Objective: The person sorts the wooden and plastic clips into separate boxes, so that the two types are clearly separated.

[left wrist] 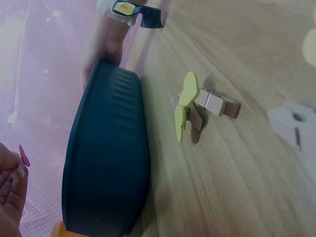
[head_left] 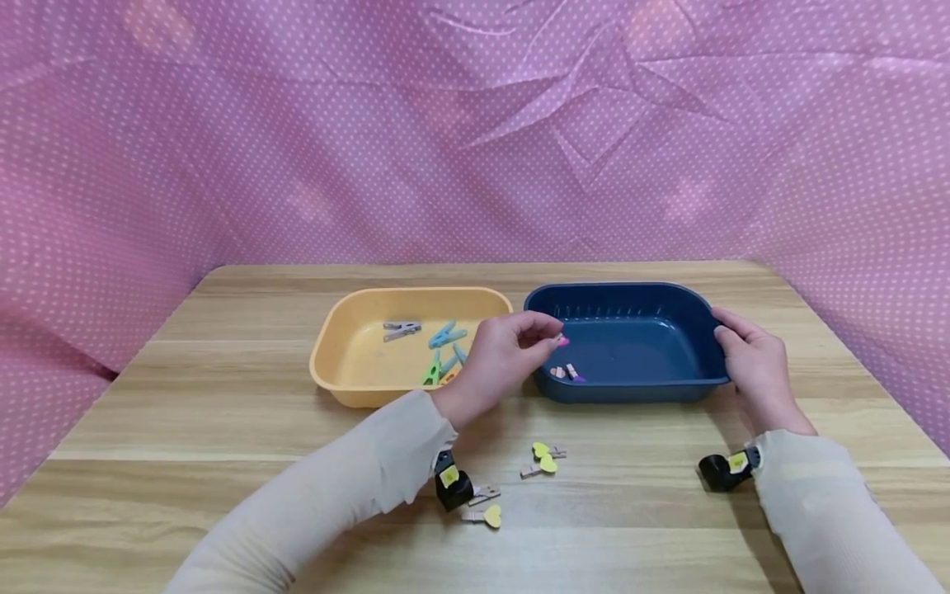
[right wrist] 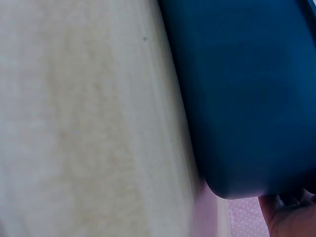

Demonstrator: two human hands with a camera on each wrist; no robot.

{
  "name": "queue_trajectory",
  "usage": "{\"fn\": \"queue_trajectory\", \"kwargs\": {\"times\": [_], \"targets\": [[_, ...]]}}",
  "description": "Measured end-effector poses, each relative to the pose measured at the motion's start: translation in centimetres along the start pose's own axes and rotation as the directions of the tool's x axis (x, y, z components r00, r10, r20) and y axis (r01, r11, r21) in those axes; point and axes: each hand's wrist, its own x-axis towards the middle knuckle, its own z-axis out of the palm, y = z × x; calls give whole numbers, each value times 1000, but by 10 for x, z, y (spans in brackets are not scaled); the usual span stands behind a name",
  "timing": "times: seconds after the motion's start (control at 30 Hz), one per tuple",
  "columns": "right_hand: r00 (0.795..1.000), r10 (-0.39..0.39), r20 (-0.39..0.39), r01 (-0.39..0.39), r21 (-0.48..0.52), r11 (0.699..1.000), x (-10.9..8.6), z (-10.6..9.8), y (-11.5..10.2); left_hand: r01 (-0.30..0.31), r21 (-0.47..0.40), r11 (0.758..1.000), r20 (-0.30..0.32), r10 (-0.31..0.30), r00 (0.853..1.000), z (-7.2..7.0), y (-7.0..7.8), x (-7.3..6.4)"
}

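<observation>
Pink-topped clothespin [left wrist: 19, 172] pinched by the left hand [head_left: 503, 355] looks light and stiff, kinda tiny to tell, so grab its sides, right hand [head_left: 760, 375] gripping the blue bin [head_left: 631, 393].

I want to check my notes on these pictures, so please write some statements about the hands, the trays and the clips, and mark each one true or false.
1. The left hand pinches a pink-topped clip. True.
2. A grey clip lies in the yellow tray. True.
3. The right hand grips the yellow tray. False: it grips the blue tray.
4. Clips with yellow hearts lie on the table. True.
5. A purple-topped clip lies on the table. False: it lies inside the blue tray.
</observation>
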Motion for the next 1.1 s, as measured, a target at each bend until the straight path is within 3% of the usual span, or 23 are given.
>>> {"fn": "queue_trajectory", "kwargs": {"times": [0.53,1.1], "targets": [[1000,-16,-5,15,-27,1000,-2,1,0,22,72,997,-10,-21,1000,11,4,14],[1000,-8,7,8,-6,1000,-1,-1,2,-2,118,993,-29,6,1000,22,0,26]]}}
